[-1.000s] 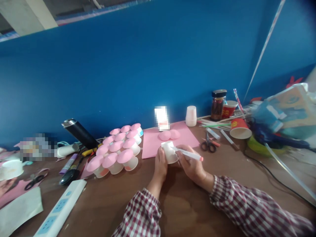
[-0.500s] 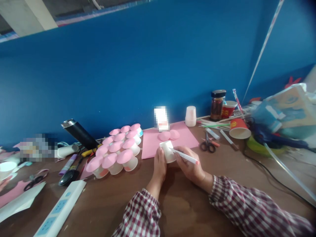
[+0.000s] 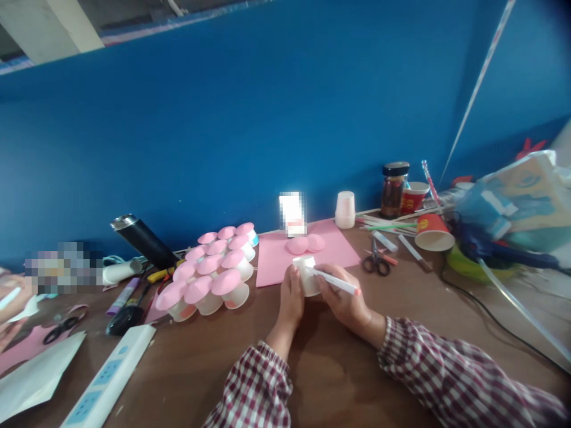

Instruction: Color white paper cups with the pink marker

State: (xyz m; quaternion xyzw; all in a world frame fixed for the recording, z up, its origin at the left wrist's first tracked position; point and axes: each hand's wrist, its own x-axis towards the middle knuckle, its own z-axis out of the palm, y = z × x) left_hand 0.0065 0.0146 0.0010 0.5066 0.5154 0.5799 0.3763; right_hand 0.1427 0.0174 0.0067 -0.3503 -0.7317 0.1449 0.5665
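My left hand [image 3: 290, 300] grips a small white paper cup [image 3: 307, 274] lying on its side above the brown table [image 3: 196, 368]. My right hand [image 3: 345, 300] holds a white marker with a pink tip [image 3: 336, 282], its point touching the cup's wall. Just behind the cup lies a pink paper sheet [image 3: 276, 257] with two pink paper discs [image 3: 306, 243] on it. To the left stands a cluster of several upturned white cups topped with pink caps [image 3: 209, 273].
Scissors [image 3: 376, 261], straws and pens [image 3: 388, 229], a red paper cup [image 3: 432, 232], a jar [image 3: 394, 189] and a white cup stack [image 3: 345, 209] lie at the right. A power strip [image 3: 109, 374], black flask [image 3: 143, 239] and another person's hand [image 3: 11, 300] are at the left.
The cup has turned slightly in my left hand and the marker has shifted along its wall. At the far left another person's hand has come into view.
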